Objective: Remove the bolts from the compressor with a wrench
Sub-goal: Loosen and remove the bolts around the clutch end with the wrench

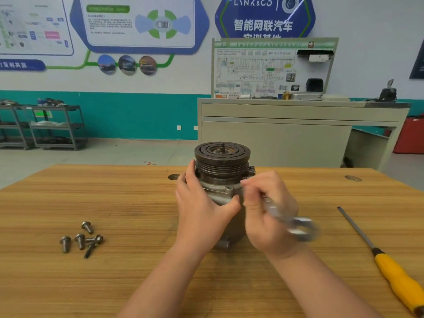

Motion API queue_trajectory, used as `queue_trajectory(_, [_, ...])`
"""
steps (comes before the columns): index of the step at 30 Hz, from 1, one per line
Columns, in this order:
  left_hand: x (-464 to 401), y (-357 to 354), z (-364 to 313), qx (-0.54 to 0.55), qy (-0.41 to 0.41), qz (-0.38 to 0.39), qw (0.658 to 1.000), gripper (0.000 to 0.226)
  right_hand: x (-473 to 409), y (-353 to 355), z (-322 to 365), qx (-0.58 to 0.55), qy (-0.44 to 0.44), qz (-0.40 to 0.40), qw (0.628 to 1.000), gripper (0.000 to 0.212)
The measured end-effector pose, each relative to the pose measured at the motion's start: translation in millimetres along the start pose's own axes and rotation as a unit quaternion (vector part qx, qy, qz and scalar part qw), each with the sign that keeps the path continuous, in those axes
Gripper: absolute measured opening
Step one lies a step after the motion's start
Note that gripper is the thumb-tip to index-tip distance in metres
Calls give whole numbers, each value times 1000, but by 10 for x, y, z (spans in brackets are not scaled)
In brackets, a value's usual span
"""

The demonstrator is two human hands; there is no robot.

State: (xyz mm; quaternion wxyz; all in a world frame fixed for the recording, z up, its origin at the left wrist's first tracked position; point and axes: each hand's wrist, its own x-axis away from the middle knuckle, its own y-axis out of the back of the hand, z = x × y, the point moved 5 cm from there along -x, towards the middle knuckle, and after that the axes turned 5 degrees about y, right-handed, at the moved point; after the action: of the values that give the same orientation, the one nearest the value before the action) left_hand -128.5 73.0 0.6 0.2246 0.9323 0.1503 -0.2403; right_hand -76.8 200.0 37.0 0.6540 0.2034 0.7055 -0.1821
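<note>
Hands point(229, 210) steady compressor point(222, 166); wall reads "LYNK&CO" point(252, 2).

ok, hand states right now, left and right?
Left hand: fingers curled round the compressor, gripping it.
Right hand: grips the wrench, blurred.
</note>
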Motion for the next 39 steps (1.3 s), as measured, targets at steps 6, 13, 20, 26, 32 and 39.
queue_trajectory(6, [-15,-8,13,-4,-4,-13,1000,111,255,93,-837,-397,-591,-299,636,26])
queue_trajectory(13, [-15,15,33,3,-6,-9,1000,115,-126,304,-623,-251,-374,-169,877,18])
queue_trajectory(20, [-23,42,33,41,-5,-16,999,115,-147,157,-230,-80,-176,-20,981,14])
queue_trajectory(26, [-27,36,10,26,-17,0,1000,113,-26,-4,-5,66,-21,4,998,28])
queue_trajectory(32, [-33,46,15,12,-18,-14,1000,114,62,36,-137,-85,-162,-152,971,24])
queue_trajectory(39, [-43,33,16,17,-16,-6,1000,113,-14,201,-856,-326,-485,-261,768,23])
